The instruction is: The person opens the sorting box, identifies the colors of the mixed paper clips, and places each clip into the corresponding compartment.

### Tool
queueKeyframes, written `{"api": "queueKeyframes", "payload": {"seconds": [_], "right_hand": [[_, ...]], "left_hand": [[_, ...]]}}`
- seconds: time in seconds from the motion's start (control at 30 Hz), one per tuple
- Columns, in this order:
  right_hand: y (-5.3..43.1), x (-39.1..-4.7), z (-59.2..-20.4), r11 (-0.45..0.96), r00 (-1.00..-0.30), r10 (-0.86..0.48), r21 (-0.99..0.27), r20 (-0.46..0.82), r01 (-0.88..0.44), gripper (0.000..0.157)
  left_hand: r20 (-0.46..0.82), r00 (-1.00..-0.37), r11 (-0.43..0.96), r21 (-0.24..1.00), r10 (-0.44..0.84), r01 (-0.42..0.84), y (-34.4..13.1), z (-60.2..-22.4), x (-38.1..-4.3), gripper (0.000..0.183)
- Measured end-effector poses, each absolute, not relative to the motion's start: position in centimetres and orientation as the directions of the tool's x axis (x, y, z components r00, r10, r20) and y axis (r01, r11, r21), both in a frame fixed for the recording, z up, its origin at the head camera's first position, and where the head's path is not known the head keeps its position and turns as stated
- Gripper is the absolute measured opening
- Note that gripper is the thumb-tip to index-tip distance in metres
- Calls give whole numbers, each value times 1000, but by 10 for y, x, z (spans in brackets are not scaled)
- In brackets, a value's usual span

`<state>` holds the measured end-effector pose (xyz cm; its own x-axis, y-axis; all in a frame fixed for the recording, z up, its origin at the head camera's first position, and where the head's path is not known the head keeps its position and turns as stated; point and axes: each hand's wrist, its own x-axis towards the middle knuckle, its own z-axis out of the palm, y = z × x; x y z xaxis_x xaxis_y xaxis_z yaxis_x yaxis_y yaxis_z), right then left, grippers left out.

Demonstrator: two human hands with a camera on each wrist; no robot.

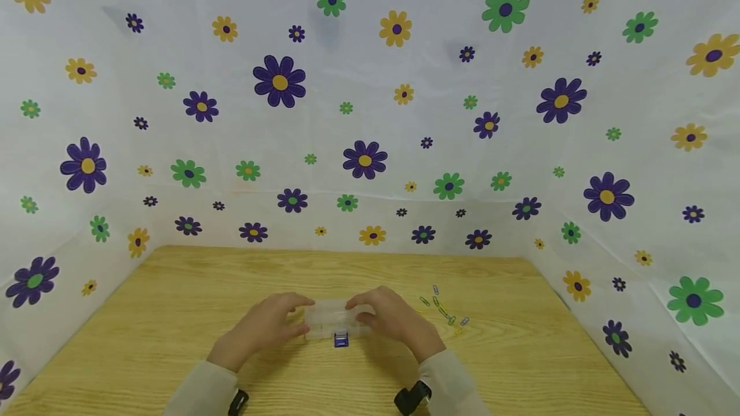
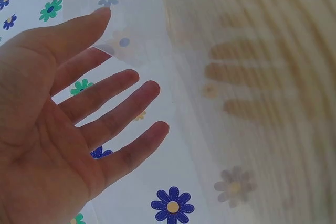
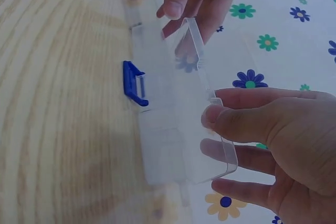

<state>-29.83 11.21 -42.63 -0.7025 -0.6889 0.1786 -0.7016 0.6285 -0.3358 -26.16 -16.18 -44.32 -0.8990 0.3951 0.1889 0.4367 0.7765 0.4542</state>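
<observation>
A clear plastic box (image 1: 331, 313) with a blue latch (image 1: 342, 339) on its front sits on the table between the two hands. The latch juts out from the front wall in the right wrist view. My left hand (image 1: 267, 325) holds the box's left end between thumb and index finger; its other fingers spread apart in the left wrist view. At the opposite end, my right hand (image 3: 294, 145) pinches the clear upper edge, thumb on the near side and fingers behind. Transparent plastic makes it hard to tell how far the lid is raised.
Several coloured paper clips (image 1: 444, 311) lie scattered on the wood-grain table (image 1: 191, 300), right of the box. A white flowered cloth (image 1: 370, 114) stands as a wall behind the table and along both sides.
</observation>
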Motion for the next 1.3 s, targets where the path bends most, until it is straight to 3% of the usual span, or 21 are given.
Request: {"api": "queueKeyframes", "payload": {"seconds": [0.5, 0.73, 1.07, 1.3], "right_hand": [[129, -302, -412, 560, -673, -684, -389, 282, -732, 24], [127, -305, -413, 549, -673, -667, -400, 321, -734, 22], [125, -311, -420, 534, -744, -599, -545, 295, -646, 25], [123, -313, -427, 619, -769, -515, -457, 379, -639, 24]], "left_hand": [[161, -919, 797, 458, 360, 393, -153, -444, -260, 42], [189, -895, 777, 446, 403, 444, -149, -447, -262, 39], [83, -889, 761, 485, 450, 431, -146, -448, -261, 63], [55, -887, 755, 502, 458, 421, -145, -449, -261, 63]]}}
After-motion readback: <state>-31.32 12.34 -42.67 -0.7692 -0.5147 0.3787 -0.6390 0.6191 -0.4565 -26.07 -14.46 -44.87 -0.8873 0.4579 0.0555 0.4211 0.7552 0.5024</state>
